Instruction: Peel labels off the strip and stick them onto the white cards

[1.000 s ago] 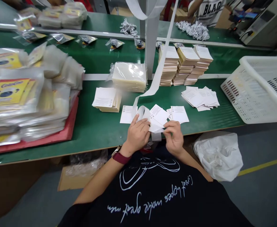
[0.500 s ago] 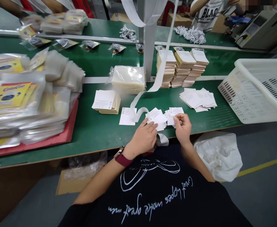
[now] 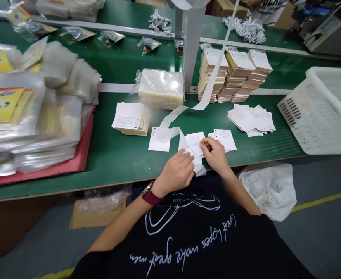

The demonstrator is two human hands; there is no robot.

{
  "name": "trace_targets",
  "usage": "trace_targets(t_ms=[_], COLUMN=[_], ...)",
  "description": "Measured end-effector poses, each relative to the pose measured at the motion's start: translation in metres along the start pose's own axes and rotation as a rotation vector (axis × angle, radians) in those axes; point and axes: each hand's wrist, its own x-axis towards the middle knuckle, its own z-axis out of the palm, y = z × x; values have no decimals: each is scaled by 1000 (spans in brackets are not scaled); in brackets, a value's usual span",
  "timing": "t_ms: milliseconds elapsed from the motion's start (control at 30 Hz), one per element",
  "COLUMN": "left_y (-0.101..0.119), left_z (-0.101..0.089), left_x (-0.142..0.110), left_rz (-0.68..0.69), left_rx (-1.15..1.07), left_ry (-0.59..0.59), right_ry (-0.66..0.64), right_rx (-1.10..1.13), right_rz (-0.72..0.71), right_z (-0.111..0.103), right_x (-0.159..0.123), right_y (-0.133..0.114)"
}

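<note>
Left hand [image 3: 176,172]: in the head view, laid palm-down, fingers outstretched over the near left side of the middle cards [image 3: 195,140]; whether anything is pinched beneath cannot be told.
Right hand [image 3: 215,155]: thumb and forefinger brought together on a card of that group.
Middle cards: spread near the front edge of the worktop [image 3: 123,161]; some could be pushed off if pressed loosely.
White strip [image 3: 170,118]: draped across the single card [image 3: 159,145] towards the left fingers; if it were tugged, cards could be dragged askew.
Neighbouring pile [image 3: 225,140]: just beside the right hand; it could be mixed in if brushed.
</note>
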Motion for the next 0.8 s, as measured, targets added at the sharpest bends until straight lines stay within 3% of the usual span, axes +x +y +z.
trace_targets(t_ms=[267, 500, 700, 800], left_y=[0, 0, -1, -2], left_z=[-3, -3, -1, 0], left_x=[3, 4, 5, 5], left_rz=[-28, -29, -61, -64], left_rx=[-21, -28, -95, -102], left_ry=[-85, -82, -115, -113], right_ry=[-3, -5, -3, 23], right_rx=[8, -87, -218, -363], right_rz=[6, -64, -113, -56], right_z=[-1, 1, 6, 9], right_x=[-1, 0, -2, -3], right_y=[3, 4, 5, 4])
